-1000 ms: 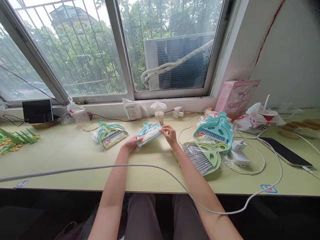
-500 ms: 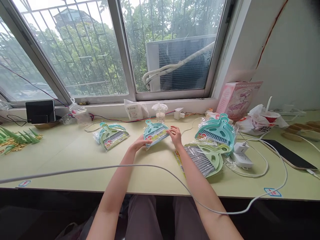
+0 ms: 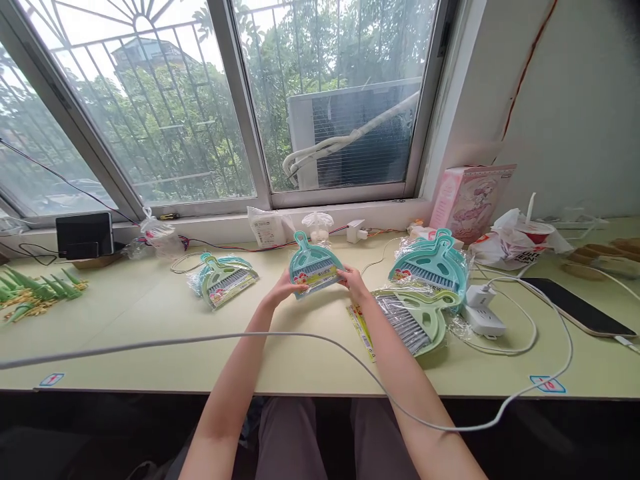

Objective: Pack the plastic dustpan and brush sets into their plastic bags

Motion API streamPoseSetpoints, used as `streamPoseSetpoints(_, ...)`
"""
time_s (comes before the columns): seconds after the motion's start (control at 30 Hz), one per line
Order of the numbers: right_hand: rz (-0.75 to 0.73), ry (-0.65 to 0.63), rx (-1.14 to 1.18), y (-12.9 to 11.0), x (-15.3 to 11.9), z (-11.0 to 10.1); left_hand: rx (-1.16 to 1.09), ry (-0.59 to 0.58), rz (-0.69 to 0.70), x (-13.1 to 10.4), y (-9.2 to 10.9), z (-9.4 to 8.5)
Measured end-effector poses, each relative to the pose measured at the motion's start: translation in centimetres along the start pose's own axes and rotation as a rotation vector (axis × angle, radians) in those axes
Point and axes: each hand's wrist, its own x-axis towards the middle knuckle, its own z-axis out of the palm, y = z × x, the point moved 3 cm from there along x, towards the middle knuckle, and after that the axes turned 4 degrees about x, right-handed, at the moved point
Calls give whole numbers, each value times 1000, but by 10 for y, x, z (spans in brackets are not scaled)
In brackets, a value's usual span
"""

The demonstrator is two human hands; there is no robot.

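Note:
Between my two hands, above the middle of the table, is a teal dustpan and brush set [image 3: 314,257] with a yellow card label along its lower edge. My left hand [image 3: 284,288] grips its lower left corner, thumb over the front. At its right edge my right hand [image 3: 354,281] is closed on the set, the fingers partly behind it. A green dustpan and brush set [image 3: 227,280] lies to the left on top of teal ones. Right of my hands, a green set in clear film [image 3: 415,320] lies in front of a pile of teal sets [image 3: 433,260].
A grey cable [image 3: 200,339] crosses in front of my forearms. To the right are a white charger [image 3: 483,320], a dark tablet [image 3: 575,307] and a pink box [image 3: 470,200]. Green artificial stems [image 3: 37,290] lie at the far left. A bagged cup [image 3: 317,223] stands by the window.
The held teal set is now more upright and faces me, raised slightly. My right hand has moved from its upper right corner to grip its right edge.

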Motion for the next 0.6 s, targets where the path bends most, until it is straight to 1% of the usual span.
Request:
streamPoseSetpoints(0.07, 56, -20, 36, 3, 0, 1, 7, 23, 3, 1, -3, 0)
streamPoseSetpoints(0.17, 43, 73, 74, 3, 1, -2, -4, 114, 18, 3, -8, 1)
streamPoseSetpoints(0.2, 39, 118, 83, 2, 0, -3, -11, 124, 27, 3, -10, 2)
streamPoseSetpoints(0.27, 24, 201, 102, 0, 0, -6, -4, 90, 51, 3, -13, 5)
streamPoseSetpoints(0.33, 13, 263, 123, -2, 0, -8, 77, 37, 92, 4, -14, 8)
streamPoseSetpoints(0.37, 8, 278, 129, -3, 0, -8, 140, 37, 118, 4, -15, 9)
streamPoseSetpoints(0.4, 3, 282, 130, -3, 0, -8, 203, 61, 141, 5, -15, 9)
streamPoseSetpoints(0.47, -1, 268, 116, -3, -1, -6, 278, 151, 159, 6, -15, 8)
streamPoseSetpoints(0.6, 6, 214, 90, -2, -3, 0, 170, 290, 112, 6, -16, 5)
